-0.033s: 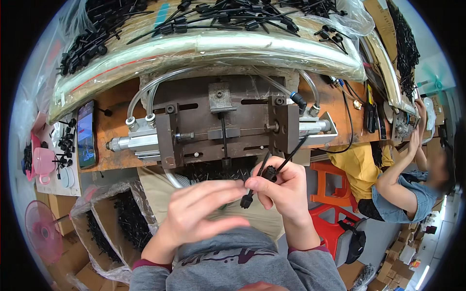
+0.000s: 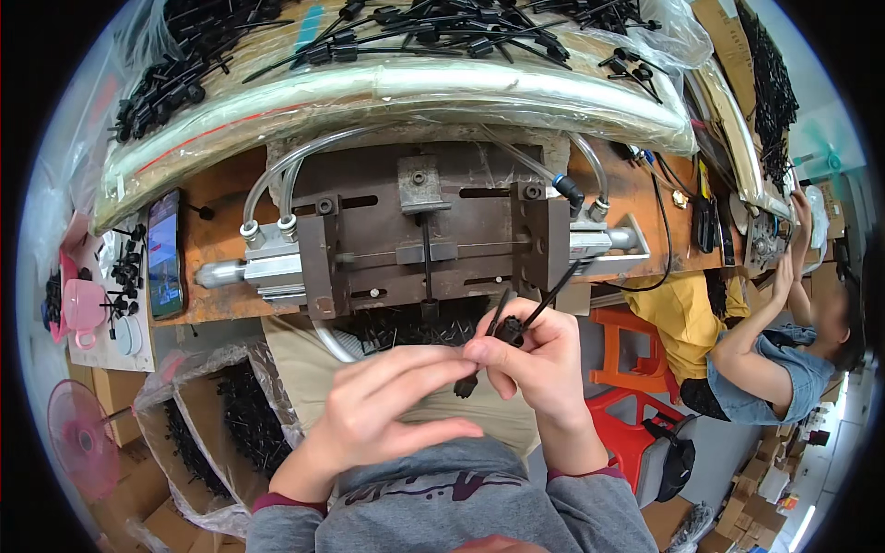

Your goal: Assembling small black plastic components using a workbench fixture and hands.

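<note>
My right hand (image 2: 535,355) pinches a pair of thin black plastic rods with ribbed heads (image 2: 513,329) between thumb and fingers. One ribbed end (image 2: 466,385) points down below the thumb. My left hand (image 2: 383,392) is open, its fingers stretched out and its thumb apart; the fingertips meet the parts beside my right thumb. Beyond the hands stands a brown metal clamping fixture (image 2: 369,221). Upright in its middle sits another black rod (image 2: 427,263), its head at the near end. A silver air cylinder (image 2: 272,272) is on the left, another (image 2: 590,241) on the right.
Black rods (image 2: 442,32) heap on a plastic-wrapped shelf behind the fixture. A phone (image 2: 166,258) leans at left, near a pink cup (image 2: 85,304). Bagged boxes (image 2: 207,419) of rods stand lower left. A co-worker (image 2: 770,359) sits right, past red stools (image 2: 622,433).
Both cylinder rods in the fixture have drawn back outward from the middle rod. My left fingers have shifted slightly right onto the parts; my right hand has barely moved.
</note>
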`<state>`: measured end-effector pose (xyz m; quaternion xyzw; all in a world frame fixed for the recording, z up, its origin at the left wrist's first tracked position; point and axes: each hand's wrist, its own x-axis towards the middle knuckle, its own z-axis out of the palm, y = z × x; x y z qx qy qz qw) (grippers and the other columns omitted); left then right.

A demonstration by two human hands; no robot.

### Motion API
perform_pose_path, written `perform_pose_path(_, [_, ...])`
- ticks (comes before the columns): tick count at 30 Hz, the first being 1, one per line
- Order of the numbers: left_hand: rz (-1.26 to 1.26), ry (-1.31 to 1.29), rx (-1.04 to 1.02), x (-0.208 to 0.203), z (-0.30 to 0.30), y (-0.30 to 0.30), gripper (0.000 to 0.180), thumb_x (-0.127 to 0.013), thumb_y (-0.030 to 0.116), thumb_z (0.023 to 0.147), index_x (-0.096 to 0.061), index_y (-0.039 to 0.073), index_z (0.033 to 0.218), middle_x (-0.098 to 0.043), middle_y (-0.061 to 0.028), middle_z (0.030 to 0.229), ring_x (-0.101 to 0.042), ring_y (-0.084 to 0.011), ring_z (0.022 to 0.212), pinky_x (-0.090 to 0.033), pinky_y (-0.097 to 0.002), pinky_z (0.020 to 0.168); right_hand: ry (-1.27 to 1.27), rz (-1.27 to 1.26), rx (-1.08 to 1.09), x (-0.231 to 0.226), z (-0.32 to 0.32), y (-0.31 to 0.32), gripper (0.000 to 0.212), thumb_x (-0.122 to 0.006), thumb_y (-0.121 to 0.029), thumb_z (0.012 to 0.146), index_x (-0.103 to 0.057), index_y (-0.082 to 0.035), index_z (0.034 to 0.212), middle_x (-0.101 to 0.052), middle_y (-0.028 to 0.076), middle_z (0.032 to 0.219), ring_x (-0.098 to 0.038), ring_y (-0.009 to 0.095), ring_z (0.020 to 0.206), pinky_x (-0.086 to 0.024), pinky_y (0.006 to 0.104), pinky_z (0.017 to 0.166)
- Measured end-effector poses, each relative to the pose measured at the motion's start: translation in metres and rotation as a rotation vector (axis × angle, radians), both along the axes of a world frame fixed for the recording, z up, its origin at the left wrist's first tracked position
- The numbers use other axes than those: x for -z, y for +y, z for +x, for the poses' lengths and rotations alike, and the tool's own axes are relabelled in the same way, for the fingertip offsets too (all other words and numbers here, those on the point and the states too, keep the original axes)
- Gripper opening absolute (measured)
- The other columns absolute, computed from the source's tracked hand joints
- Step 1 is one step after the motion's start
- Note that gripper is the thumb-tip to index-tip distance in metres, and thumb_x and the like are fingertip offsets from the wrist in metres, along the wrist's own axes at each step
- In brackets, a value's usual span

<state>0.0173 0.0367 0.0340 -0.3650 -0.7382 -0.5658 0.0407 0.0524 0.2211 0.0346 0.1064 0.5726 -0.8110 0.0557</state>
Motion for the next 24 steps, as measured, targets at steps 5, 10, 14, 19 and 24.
perform_pose_path(5, [0.072, -0.095, -0.048, 0.011, 0.007, -0.004, 0.028, -0.077, 0.002, 0.078, -0.062, -0.001, 0.101, -0.068, -0.0122, 0.092, -0.07, -0.0208, 0.08, -0.058, -0.0295, 0.067, 0.034, -0.019, -0.03, -0.002, -0.001, -0.005, 0.012, -0.071, 0.002, 0.086, -0.067, 0.004, 0.096, -0.066, 0.005, 0.074, -0.056, 0.006, 0.053, -0.041, 0.0188, 0.045])
perform_pose_path(10, [0.474, -0.806, -0.015, -0.002, 0.01, -0.009, 0.044, -0.058, -0.006, 0.091, -0.038, -0.001, 0.129, -0.06, -0.013, 0.102, -0.064, -0.0162, 0.086, -0.058, -0.0292, 0.072, 0.353, 0.453, 0.039, 0.0, -0.001, -0.004, 0.017, -0.068, 0.001, 0.088, -0.067, 0.005, 0.104, -0.067, 0.011, 0.088, -0.065, 0.011, 0.066, -0.053, 0.0232, 0.058])
perform_pose_path(14, [0.258, -0.613, 0.045, 0.007, 0.007, -0.011, 0.036, -0.07, 0.0, 0.085, -0.054, 0.0, 0.117, -0.06, -0.007, 0.103, -0.05, -0.0084, 0.068, -0.042, -0.0187, 0.058, 0.745, 0.913, 0.101, 0.01, -0.001, -0.013, 0.034, -0.069, 0.005, 0.077, -0.065, 0.009, 0.111, -0.066, 0.02, 0.107, -0.07, 0.027, 0.088, -0.058, 0.0326, 0.074])
perform_pose_path(19, [0.056, -0.303, -0.019, -0.005, 0.006, -0.008, 0.035, -0.085, 0.005, 0.07, -0.066, 0.0, 0.1, -0.065, -0.0076, 0.095, -0.057, -0.014, 0.063, -0.047, -0.023, 0.055, 0.932, 1.022, 0.028, 0.008, -0.002, -0.021, 0.044, -0.066, -0.002, 0.072, -0.063, 0.012, 0.114, -0.064, 0.025, 0.113, -0.068, 0.035, 0.097, -0.059, 0.0374, 0.081])
perform_pose_path(24, [0.004, 0.025, -0.086, 0.0, 0.007, 0.0, 0.033, -0.081, 0.002, 0.071, -0.068, -0.001, 0.101, -0.065, -0.0118, 0.095, -0.066, -0.0227, 0.074, -0.054, -0.0298, 0.059, 0.908, 1.011, 0.083, 0.02, -0.008, -0.019, 0.035, -0.068, 0.0, 0.081, -0.064, 0.009, 0.115, -0.065, 0.028, 0.113, -0.07, 0.034, 0.095, -0.058, 0.036, 0.079])
